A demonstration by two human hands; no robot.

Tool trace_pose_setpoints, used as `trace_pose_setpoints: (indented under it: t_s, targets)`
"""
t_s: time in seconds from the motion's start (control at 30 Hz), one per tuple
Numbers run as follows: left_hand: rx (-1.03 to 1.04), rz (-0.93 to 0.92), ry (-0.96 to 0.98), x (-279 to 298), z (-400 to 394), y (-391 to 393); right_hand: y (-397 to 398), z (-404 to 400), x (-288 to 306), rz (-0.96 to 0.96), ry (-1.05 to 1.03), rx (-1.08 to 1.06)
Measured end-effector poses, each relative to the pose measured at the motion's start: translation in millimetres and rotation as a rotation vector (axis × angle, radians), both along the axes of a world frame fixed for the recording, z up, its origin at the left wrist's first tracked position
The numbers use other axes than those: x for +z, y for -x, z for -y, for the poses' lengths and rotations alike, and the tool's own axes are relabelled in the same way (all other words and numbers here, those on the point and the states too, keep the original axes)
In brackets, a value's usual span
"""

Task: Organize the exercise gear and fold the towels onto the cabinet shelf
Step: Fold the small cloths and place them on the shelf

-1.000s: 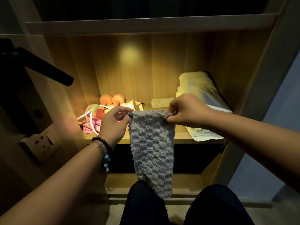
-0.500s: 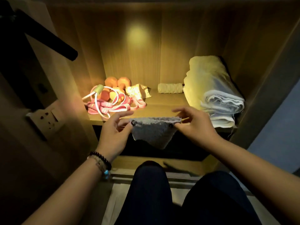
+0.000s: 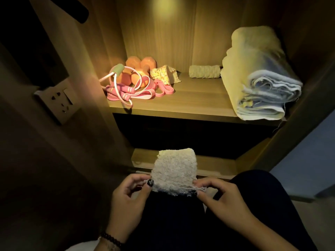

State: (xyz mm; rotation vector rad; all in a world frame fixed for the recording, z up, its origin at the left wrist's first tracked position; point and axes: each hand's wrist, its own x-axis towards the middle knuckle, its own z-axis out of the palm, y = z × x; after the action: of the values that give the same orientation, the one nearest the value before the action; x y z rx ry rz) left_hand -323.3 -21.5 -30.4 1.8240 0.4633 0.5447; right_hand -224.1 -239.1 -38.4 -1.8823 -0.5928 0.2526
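**Small towel held flat over the lap, near corners pinched**

Towel work was under way below the lit shelf. A small fluffy towel lay spread over the person's dark-trousered lap, folded into a rough square, its free edge pointing away toward the cabinet and its pinched edge running left to right. The left hand pinched the near left corner between thumb and fingers, and the right hand pinched the near right corner the same way, where loose threads stuck out. The two hands stayed apart, one at each end of that edge. A beaded bracelet sat on the left wrist.

On the cabinet shelf above, orange dumbbells stood at the back left, with a pink skipping rope and pink resistance bands tangled in front of them. A patterned cloth lay just beside the dumbbells. A small rolled towel lay at the back, its long axis left to right, near a large folded towel whose long axis ran front to back along the right wall, folds facing forward. A wall socket was fixed to the left.
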Motion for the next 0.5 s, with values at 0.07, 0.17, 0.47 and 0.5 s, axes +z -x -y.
trace_pose_setpoints:
  t_s: [0.07,0.17,0.47,0.5]
  targets:
    - [0.021,0.001,-0.005,-5,5,5,5,2,-1,0.014,-0.036,-0.033]
    - [0.029,-0.023,0.0,-9,9,8,12,3,-2,0.049,-0.089,-0.092]
    - [0.183,-0.252,0.082,-16,16,-7,14,-14,-15,0.106,0.055,-0.151]
    - [0.174,-0.256,0.017,-15,16,-7,15,-16,-14,0.195,0.08,-0.122]
